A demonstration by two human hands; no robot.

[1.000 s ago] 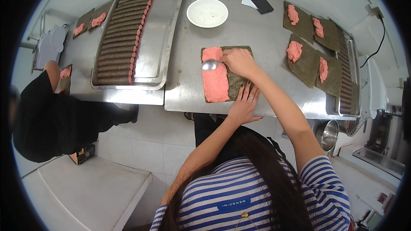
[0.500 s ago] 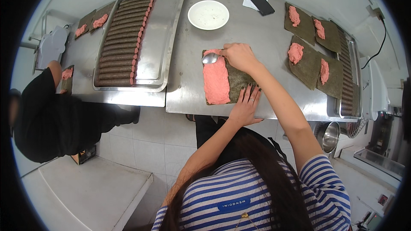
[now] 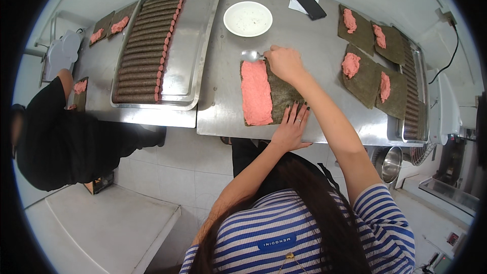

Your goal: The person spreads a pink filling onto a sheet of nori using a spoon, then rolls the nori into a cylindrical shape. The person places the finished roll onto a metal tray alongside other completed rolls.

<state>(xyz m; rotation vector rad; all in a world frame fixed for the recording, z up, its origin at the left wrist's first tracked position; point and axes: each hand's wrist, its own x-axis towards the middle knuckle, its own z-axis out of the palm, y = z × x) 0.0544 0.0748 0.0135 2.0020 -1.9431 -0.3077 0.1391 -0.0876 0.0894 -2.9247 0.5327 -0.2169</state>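
In front of me a dark green seaweed sheet (image 3: pixel 286 87) lies flat on the steel table (image 3: pixel 219 86). Pink paste (image 3: pixel 256 94) covers its left part in a long, fairly even strip. My right hand (image 3: pixel 284 63) is closed round the handle of a metal spoon (image 3: pixel 249 56), whose bowl is at the far edge of the strip. With fingers spread, my left hand (image 3: pixel 292 128) rests on the sheet's near right corner, beside the paste. Beyond the spoon stands a white bowl (image 3: pixel 248 19) with a little liquid and small specks in it.
A steel tray (image 3: pixel 195 66) at left holds a row of seaweed rolls (image 3: pixel 147 45). On the right lie several seaweed sheets with paste lumps (image 3: pixel 350 65), next to another tray of rolls (image 3: pixel 413 86). A phone (image 3: pixel 307 3) lies at the back. A person in black (image 3: pixel 76 142) works at far left.
The spoon has moved away from me, off the paste to the strip's far edge, and my right hand has shifted slightly with it. My left hand stays in place.
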